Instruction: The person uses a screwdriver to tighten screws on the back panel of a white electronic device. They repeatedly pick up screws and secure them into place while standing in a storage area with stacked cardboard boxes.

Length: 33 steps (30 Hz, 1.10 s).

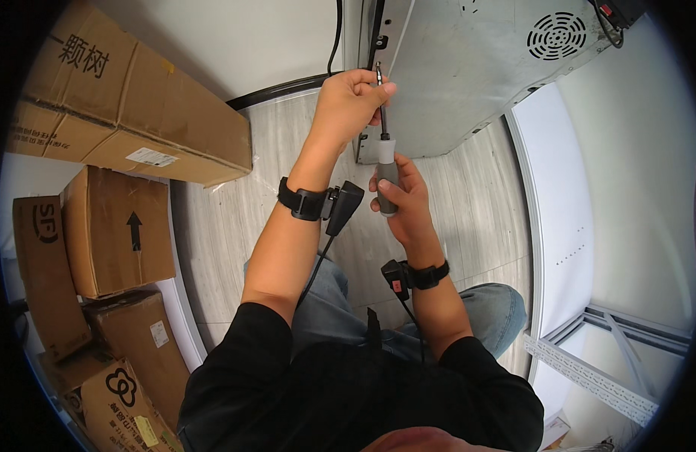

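My right hand is wrapped round the grey handle of a screwdriver, which points away from me. Up by the tip, my left hand is closed, with thumb and fingers pinching the shaft near the bit. The tip is next to a small screw or bolt head on the edge of a large grey metal cabinet; whether they touch I cannot tell. Round vent slots mark the cabinet panel at the upper right.
Cardboard boxes are piled along the left. A black cable hangs by the wall beside the cabinet. At the lower right stands a perforated metal frame. Grey wood-look flooring lies beneath. Black straps with cabled devices circle both my wrists.
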Available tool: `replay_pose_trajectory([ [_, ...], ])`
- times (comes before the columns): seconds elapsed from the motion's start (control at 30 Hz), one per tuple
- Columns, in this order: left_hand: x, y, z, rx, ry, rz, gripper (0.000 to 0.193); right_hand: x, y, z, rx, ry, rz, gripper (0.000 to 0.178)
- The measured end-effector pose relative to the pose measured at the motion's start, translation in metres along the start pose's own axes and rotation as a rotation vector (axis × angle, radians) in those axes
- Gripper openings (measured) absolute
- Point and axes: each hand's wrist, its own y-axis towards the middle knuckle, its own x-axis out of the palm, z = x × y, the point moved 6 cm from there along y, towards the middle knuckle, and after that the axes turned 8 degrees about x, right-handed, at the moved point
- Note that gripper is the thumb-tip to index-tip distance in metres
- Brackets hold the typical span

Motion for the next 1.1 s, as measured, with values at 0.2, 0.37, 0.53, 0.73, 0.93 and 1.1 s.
replay_pose_trajectory([
  [0.2, -0.002, -0.001, 0.003, -0.037, -0.097, -0.014, 0.022, 0.013, -0.002, -0.002, 0.109, 0.401, -0.402, 0.049],
  [0.37, -0.001, 0.000, 0.002, -0.045, -0.080, -0.045, 0.024, 0.005, 0.002, 0.003, 0.154, 0.293, -0.294, 0.050],
  [0.53, -0.002, 0.002, 0.002, -0.046, -0.091, 0.014, 0.028, 0.003, 0.001, 0.004, 0.061, 0.159, -0.134, 0.042],
  [0.73, -0.006, 0.011, 0.000, 0.039, 0.035, 0.125, 0.029, 0.002, 0.002, 0.004, 0.015, 0.063, -0.055, 0.042],
  [0.93, -0.005, 0.007, 0.005, 0.005, 0.042, 0.153, 0.029, 0.007, -0.006, -0.002, -0.059, -0.105, 0.016, 0.042],
  [1.1, 0.000, 0.001, 0.006, 0.038, -0.018, 0.076, 0.023, 0.002, -0.012, -0.001, 0.001, -0.016, 0.010, 0.042],
])
